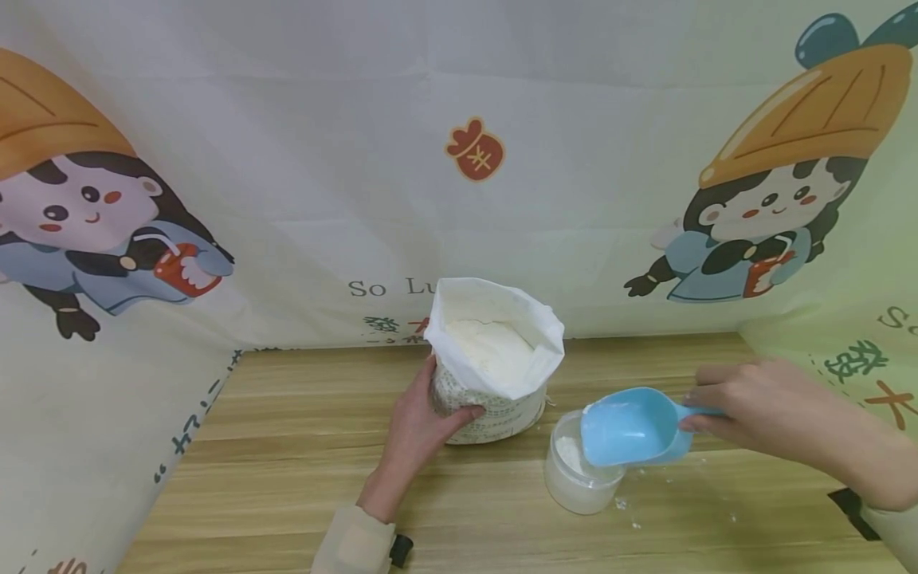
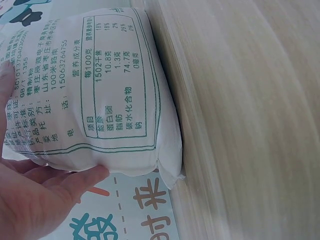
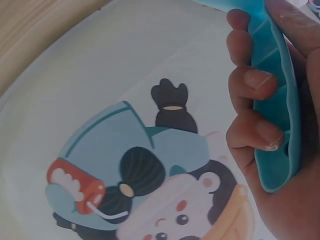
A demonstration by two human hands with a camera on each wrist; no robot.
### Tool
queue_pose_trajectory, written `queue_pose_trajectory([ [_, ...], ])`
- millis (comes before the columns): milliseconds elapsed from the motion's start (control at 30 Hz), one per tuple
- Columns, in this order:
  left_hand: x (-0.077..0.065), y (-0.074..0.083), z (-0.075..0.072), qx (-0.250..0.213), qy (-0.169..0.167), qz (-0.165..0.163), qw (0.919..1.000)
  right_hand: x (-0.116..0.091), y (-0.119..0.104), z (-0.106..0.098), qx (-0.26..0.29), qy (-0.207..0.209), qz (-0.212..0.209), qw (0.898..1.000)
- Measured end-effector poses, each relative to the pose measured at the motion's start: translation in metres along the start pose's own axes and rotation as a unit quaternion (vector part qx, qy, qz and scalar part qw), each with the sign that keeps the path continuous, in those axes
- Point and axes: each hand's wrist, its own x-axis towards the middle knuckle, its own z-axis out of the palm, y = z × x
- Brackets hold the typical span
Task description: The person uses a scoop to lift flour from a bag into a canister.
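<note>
A white cloth bag of flour (image 1: 498, 418) stands upright on the table with its mouth wide open, pale flour (image 1: 491, 347) heaped inside. My left hand (image 1: 423, 414) holds the bag's left side, thumb across the front; in the left wrist view green print covers the bag (image 2: 90, 90). With my right hand (image 1: 760, 402) I grip a light blue scoop (image 1: 631, 430) by its handle, fingers wrapped round it in the right wrist view. The scoop's bowl is tilted over a clear plastic jar (image 1: 582, 490) holding some white flour. No heap of flour shows in the bowl.
Small white specks of flour lie on the wood-grain table (image 1: 287, 446) right of the jar. A printed cloth backdrop (image 1: 323, 159) with cartoon figures rises behind the table and along both sides, close behind the bag.
</note>
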Motion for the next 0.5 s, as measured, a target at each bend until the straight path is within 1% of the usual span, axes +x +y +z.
queue_pose_trajectory([
  [100,0.000,0.000,0.000,0.001,0.000,0.000,1.0000,-0.007,0.002,0.004,0.004,0.022,0.006,1.000],
  [167,0.000,0.000,0.000,0.000,0.000,0.001,1.0000,-0.011,0.003,0.005,0.005,0.025,0.021,0.999],
  [267,0.000,0.000,0.000,-0.002,0.000,0.002,1.0000,-0.015,0.003,0.007,0.012,0.017,0.047,0.999],
  [500,0.000,0.000,0.001,-0.001,-0.001,-0.001,1.0000,-0.023,0.002,0.012,0.052,-0.024,0.099,0.993],
])
